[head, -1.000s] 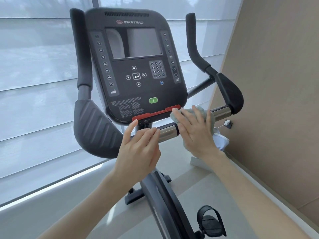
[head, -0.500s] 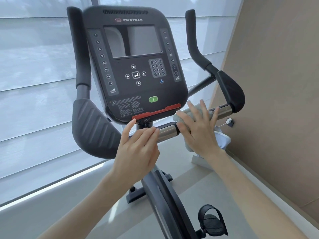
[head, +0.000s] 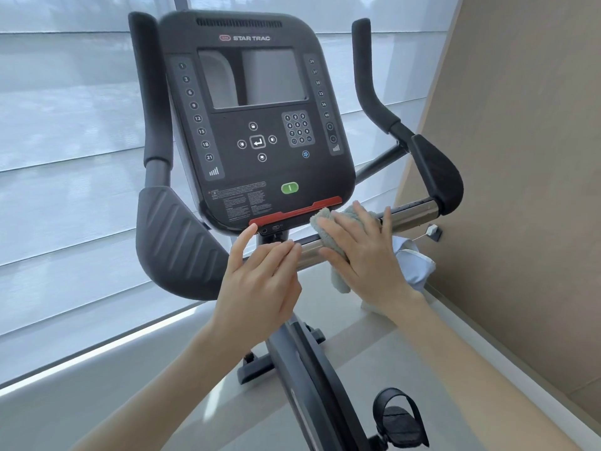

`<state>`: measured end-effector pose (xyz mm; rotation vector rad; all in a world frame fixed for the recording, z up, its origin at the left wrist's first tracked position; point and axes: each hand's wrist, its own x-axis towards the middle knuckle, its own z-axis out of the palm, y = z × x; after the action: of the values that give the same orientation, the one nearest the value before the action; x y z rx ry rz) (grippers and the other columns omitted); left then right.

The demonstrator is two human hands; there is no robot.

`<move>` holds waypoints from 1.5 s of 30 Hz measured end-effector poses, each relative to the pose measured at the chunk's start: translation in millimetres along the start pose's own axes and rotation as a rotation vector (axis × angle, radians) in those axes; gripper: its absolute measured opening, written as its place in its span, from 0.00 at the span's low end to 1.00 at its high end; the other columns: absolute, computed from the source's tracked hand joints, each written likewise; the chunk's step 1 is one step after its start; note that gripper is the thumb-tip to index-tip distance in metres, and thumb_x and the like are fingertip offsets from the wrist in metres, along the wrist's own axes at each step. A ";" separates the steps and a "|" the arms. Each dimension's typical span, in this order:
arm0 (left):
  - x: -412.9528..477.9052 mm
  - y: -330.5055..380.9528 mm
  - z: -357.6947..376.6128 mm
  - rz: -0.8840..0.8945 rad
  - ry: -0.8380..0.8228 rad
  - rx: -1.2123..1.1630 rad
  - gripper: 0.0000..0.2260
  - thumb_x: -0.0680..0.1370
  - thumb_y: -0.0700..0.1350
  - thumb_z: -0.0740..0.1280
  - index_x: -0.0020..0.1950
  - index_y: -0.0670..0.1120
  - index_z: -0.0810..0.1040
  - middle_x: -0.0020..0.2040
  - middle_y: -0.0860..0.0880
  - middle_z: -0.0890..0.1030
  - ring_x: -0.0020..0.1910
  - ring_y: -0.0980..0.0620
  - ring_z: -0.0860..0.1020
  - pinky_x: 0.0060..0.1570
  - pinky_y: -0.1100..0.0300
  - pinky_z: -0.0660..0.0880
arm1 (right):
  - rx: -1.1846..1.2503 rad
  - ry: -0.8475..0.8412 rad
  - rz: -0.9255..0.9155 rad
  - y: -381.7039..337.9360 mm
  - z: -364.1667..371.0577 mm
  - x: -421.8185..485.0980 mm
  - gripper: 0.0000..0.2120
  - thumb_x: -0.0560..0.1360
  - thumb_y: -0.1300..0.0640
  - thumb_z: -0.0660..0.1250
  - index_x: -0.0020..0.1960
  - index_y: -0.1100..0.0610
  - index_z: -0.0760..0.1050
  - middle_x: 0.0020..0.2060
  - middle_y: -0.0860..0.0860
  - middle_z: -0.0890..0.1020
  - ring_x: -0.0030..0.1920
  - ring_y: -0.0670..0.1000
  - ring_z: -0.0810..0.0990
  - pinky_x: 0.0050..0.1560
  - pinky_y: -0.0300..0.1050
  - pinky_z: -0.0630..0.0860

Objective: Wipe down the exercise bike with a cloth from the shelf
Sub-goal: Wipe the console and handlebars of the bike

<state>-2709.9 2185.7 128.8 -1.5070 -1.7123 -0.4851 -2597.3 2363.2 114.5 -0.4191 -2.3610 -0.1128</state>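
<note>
The black exercise bike console (head: 257,125) stands in front of me, with a chrome handlebar (head: 413,213) running below it. A grey-green cloth (head: 325,222) is draped over that bar just right of the console's red strip. My right hand (head: 361,255) lies flat on the cloth and presses it onto the bar, fingers spread. My left hand (head: 260,288) rests with straight fingers on the bar's left part under the console and holds nothing.
A beige wall (head: 520,157) stands close on the right. A window with white blinds (head: 65,157) fills the left. A white object (head: 413,265) sits on the floor behind my right hand. The bike's pedal (head: 400,421) is at the lower right.
My right hand slid the cloth to the right along the bar, then back left toward the console. My left hand stayed in place.
</note>
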 end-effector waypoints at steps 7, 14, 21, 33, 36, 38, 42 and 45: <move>0.0 1.2 -0.6 -0.013 -0.018 0.003 0.12 0.74 0.40 0.66 0.54 0.40 0.83 0.50 0.48 0.84 0.49 0.48 0.82 0.73 0.45 0.57 | -0.018 -0.014 0.160 13.2 -5.6 11.3 0.21 0.80 0.49 0.48 0.57 0.52 0.78 0.55 0.47 0.82 0.66 0.61 0.70 0.70 0.66 0.46; -1.5 -0.1 -0.6 -0.004 -0.024 0.009 0.12 0.75 0.41 0.64 0.55 0.41 0.83 0.51 0.47 0.84 0.50 0.48 0.82 0.72 0.44 0.59 | 0.103 -0.004 0.049 -15.3 -4.9 21.3 0.21 0.80 0.51 0.48 0.51 0.54 0.79 0.44 0.48 0.83 0.52 0.53 0.78 0.71 0.59 0.55; -1.6 -1.2 -0.1 0.006 -0.033 0.013 0.13 0.75 0.42 0.65 0.55 0.41 0.83 0.52 0.47 0.84 0.50 0.48 0.82 0.73 0.43 0.58 | -0.195 -0.286 0.079 12.9 -12.7 45.4 0.28 0.75 0.47 0.36 0.40 0.52 0.74 0.30 0.48 0.76 0.39 0.53 0.74 0.75 0.55 0.47; -3.4 1.6 1.3 0.000 -0.026 0.044 0.13 0.75 0.42 0.65 0.56 0.40 0.82 0.53 0.46 0.83 0.50 0.47 0.81 0.73 0.45 0.58 | 0.082 0.200 -0.001 -18.2 18.1 -7.7 0.20 0.83 0.52 0.48 0.64 0.59 0.73 0.59 0.56 0.78 0.64 0.60 0.71 0.69 0.63 0.60; -4.6 2.5 0.4 0.000 -0.032 0.047 0.13 0.75 0.42 0.65 0.57 0.40 0.82 0.53 0.46 0.83 0.52 0.47 0.81 0.73 0.44 0.58 | 0.041 0.238 -0.063 3.3 31.0 -19.6 0.18 0.83 0.51 0.47 0.69 0.56 0.64 0.68 0.54 0.68 0.70 0.61 0.63 0.70 0.66 0.57; -4.9 2.7 -0.5 -0.003 -0.035 0.044 0.14 0.75 0.41 0.65 0.57 0.40 0.82 0.54 0.46 0.83 0.52 0.48 0.81 0.73 0.44 0.58 | 0.022 0.254 -0.008 15.2 36.5 -20.9 0.19 0.83 0.50 0.47 0.70 0.55 0.62 0.69 0.53 0.66 0.71 0.60 0.61 0.69 0.67 0.56; -5.1 3.0 -0.9 -0.008 -0.027 0.039 0.14 0.74 0.41 0.65 0.57 0.39 0.82 0.54 0.47 0.83 0.52 0.47 0.81 0.72 0.44 0.60 | 0.105 0.324 0.163 -3.1 36.1 -16.4 0.20 0.82 0.52 0.46 0.70 0.57 0.64 0.68 0.55 0.71 0.72 0.60 0.61 0.70 0.68 0.54; -4.9 4.5 -0.6 -0.018 -0.019 0.038 0.13 0.74 0.40 0.66 0.56 0.40 0.82 0.54 0.47 0.83 0.52 0.47 0.82 0.71 0.44 0.61 | 0.247 0.331 0.122 -45.1 33.3 -11.0 0.19 0.83 0.53 0.45 0.68 0.58 0.67 0.65 0.55 0.74 0.71 0.58 0.62 0.72 0.63 0.53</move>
<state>-2705.5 2183.1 124.5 -1.4747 -1.7418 -0.4459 -2626.2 2324.4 84.3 -0.3889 -1.9883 0.1547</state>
